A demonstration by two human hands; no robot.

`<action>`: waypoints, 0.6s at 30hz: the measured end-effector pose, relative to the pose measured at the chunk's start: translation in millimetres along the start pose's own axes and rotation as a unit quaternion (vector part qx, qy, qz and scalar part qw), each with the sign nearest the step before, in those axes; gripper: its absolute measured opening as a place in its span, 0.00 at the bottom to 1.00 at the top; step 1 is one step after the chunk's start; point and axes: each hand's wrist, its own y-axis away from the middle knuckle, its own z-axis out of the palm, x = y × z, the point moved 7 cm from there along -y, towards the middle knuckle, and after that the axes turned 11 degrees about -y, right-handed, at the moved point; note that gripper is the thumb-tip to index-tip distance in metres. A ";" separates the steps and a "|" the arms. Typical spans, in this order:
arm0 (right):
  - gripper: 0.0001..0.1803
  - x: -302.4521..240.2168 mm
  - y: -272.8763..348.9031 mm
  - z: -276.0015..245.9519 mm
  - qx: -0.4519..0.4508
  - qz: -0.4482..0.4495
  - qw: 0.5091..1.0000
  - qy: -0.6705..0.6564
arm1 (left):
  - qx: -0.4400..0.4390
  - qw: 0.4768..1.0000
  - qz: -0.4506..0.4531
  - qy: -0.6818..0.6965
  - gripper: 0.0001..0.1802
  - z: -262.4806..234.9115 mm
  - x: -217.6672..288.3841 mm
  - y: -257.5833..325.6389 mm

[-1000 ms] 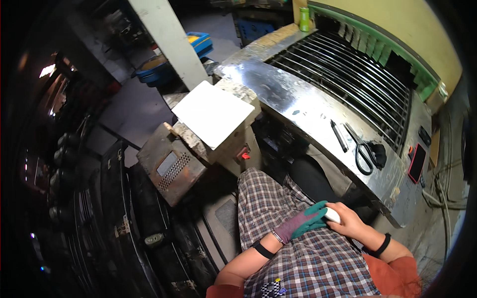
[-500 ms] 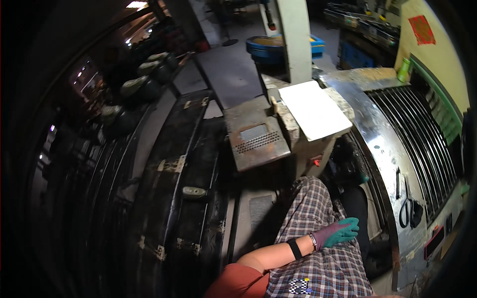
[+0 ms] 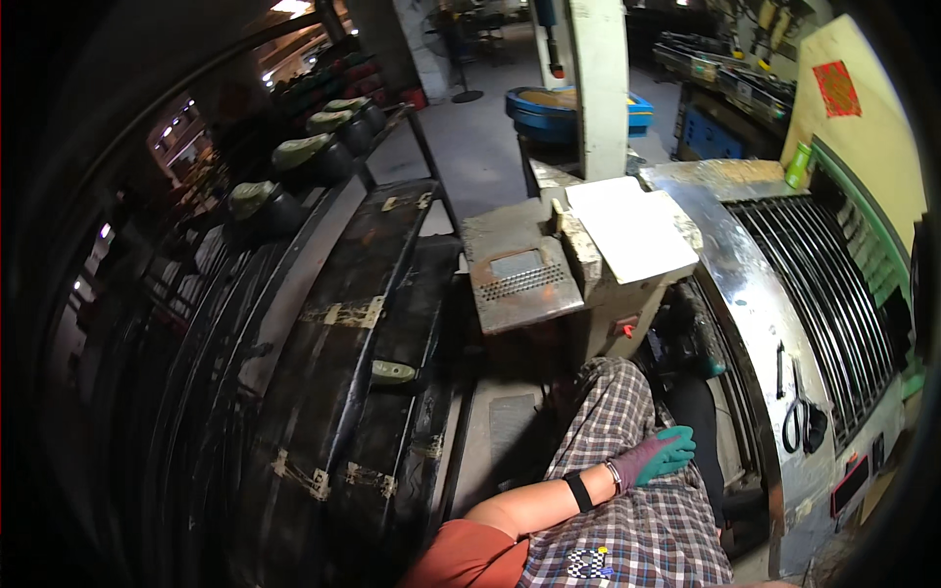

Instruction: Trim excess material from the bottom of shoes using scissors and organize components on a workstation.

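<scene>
Left hand (image 3: 655, 458) in purple-and-teal knit glove rests flat on checked trouser leg (image 3: 627, 490), fingers loosely spread, holding nothing (right hand unseen). I'd steady it there.

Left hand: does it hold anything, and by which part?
Nothing. The gloved left hand lies flat on the checked trouser leg, fingers open. The right hand is not in view.

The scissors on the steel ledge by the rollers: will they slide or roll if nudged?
The scissors lie flat, so rolling seems unlikely. The steel ledge looks polished and shiny, so they would probably slide easily. They look rigid with dark looped handles, likely easy to hook; the gloved left hand rests on the lap, apart from them.
</scene>
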 end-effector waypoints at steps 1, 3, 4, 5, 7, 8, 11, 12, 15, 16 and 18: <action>0.20 2.2 2.3 1.8 0.000 -0.002 1.000 -0.001 | 0.006 1.000 -0.003 -0.004 0.28 0.7 1.2 2.0; 0.20 5.5 4.2 6.5 0.000 -0.011 1.000 -0.002 | 0.009 1.000 0.002 -0.014 0.27 -0.5 3.1 4.1; 0.20 8.1 5.2 9.2 0.000 -0.018 1.000 -0.003 | 0.006 1.000 -0.006 -0.018 0.27 -0.9 0.7 4.3; 0.20 8.9 8.7 14.0 0.002 -0.020 1.000 -0.007 | 0.013 1.000 -0.005 -0.011 0.27 -1.3 1.5 4.6; 0.19 7.4 10.2 16.9 0.009 -0.040 0.999 -0.013 | 0.033 0.999 0.001 -0.017 0.25 -2.7 3.1 6.2; 0.19 2.7 11.9 17.1 0.015 -0.053 0.998 -0.015 | 0.027 0.999 -0.011 -0.023 0.25 -2.5 0.1 6.3; 0.19 -29.2 12.2 6.4 0.038 -0.116 0.992 -0.019 | 0.029 1.000 0.009 0.003 0.23 -8.7 4.7 7.9; 0.19 -50.3 8.4 -2.3 0.047 -0.157 0.986 -0.018 | 0.027 1.000 0.005 0.001 0.23 -11.1 5.7 11.1; 0.19 -105.2 15.0 -20.7 0.086 -0.248 0.964 -0.039 | 0.009 0.999 0.031 -0.028 0.23 -15.7 3.3 11.2; 0.19 -120.4 20.1 -25.7 0.112 -0.273 0.954 -0.058 | -0.011 0.999 0.004 -0.037 0.23 -6.5 0.9 5.0; 0.18 -164.7 20.3 -43.0 0.141 -0.349 0.923 -0.074 | 0.048 0.998 -0.021 -0.036 0.23 -4.5 5.7 8.2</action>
